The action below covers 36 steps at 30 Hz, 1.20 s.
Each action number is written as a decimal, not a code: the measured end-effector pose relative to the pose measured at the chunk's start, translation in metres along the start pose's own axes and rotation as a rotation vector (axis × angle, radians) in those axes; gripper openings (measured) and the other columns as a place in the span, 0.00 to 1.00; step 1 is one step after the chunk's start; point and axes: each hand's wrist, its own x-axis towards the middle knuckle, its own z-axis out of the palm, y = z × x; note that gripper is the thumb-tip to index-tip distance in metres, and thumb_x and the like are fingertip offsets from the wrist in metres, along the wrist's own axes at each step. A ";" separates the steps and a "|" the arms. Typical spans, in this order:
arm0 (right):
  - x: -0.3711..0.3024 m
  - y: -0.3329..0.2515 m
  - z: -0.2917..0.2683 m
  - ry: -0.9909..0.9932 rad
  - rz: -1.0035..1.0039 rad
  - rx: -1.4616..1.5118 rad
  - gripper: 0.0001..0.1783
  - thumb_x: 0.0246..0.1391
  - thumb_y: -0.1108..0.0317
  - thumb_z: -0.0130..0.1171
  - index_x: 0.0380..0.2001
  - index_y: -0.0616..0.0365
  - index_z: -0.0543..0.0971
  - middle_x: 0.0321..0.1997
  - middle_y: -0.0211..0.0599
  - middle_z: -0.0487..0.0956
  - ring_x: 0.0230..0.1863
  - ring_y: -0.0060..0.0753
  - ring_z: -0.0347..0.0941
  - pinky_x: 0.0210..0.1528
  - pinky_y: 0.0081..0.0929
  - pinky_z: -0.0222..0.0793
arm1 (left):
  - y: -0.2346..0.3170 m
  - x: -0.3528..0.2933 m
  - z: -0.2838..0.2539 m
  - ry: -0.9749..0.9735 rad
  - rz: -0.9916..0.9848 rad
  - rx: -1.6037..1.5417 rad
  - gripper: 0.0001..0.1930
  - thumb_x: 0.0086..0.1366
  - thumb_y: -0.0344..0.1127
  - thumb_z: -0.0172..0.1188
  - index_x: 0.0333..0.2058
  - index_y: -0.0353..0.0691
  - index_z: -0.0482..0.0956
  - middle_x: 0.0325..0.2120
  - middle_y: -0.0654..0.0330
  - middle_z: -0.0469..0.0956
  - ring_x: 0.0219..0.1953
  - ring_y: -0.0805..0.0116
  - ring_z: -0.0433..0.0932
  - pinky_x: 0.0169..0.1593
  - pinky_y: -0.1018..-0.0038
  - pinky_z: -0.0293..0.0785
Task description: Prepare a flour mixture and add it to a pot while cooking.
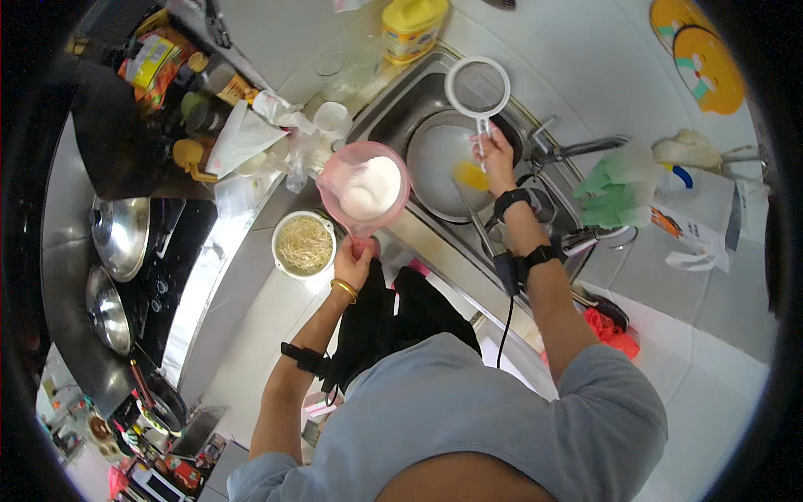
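My left hand (355, 266) is closed round the handle of a pink plastic dipper (335, 178). A heap of white powder (372, 188) lies inside it. The dipper is held left of the sink (386, 125). Over the sink, my right hand (493, 159) grips the handle of a white-rimmed strainer (479, 86), its round mesh head pointing away from me. Beneath that hand a round metal pan (435, 163) rests in the basin, with cloudy liquid apparently inside. A small yellow thing (471, 176) shows beside the hand; its kind is unclear.
A white bowl of bean sprouts (303, 245) is below the dipper. The faucet (577, 151) and green gloves (615, 192) are to the right. A yellow tub (414, 29) stands behind the sink. Lidded pans (121, 238) sit on the stove at left. A black cable hangs near my right forearm.
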 end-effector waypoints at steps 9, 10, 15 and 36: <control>-0.088 -0.050 0.029 -0.073 0.030 -0.005 0.20 0.63 0.67 0.47 0.57 0.59 0.68 0.31 0.30 0.77 0.20 0.17 0.62 0.20 0.14 0.55 | 0.055 -0.007 0.006 -0.065 -0.214 -0.123 0.10 0.62 0.36 0.60 0.30 0.41 0.67 0.15 0.70 0.66 0.12 0.81 0.61 0.15 0.82 0.58; -0.090 -0.055 0.029 -0.059 0.025 -0.003 0.20 0.63 0.67 0.47 0.57 0.59 0.68 0.31 0.30 0.77 0.20 0.17 0.62 0.20 0.14 0.55 | 0.053 -0.006 0.006 -0.071 -0.186 -0.124 0.10 0.62 0.36 0.60 0.30 0.41 0.67 0.15 0.70 0.66 0.13 0.81 0.62 0.16 0.82 0.59; -0.099 -0.064 0.018 -0.039 -0.052 -0.102 0.16 0.63 0.62 0.48 0.49 0.58 0.71 0.26 0.25 0.72 0.20 0.15 0.62 0.20 0.15 0.55 | 0.035 0.001 0.004 -0.112 -0.102 -0.028 0.10 0.62 0.37 0.59 0.29 0.41 0.67 0.15 0.70 0.67 0.13 0.81 0.63 0.16 0.82 0.60; -0.285 0.035 -0.153 0.667 0.455 -0.261 0.15 0.59 0.56 0.55 0.28 0.57 0.71 0.19 0.26 0.68 0.15 0.19 0.64 0.16 0.19 0.59 | 0.024 -0.014 0.015 -0.215 -0.150 -0.012 0.08 0.62 0.35 0.60 0.30 0.41 0.70 0.13 0.71 0.65 0.11 0.82 0.61 0.14 0.82 0.57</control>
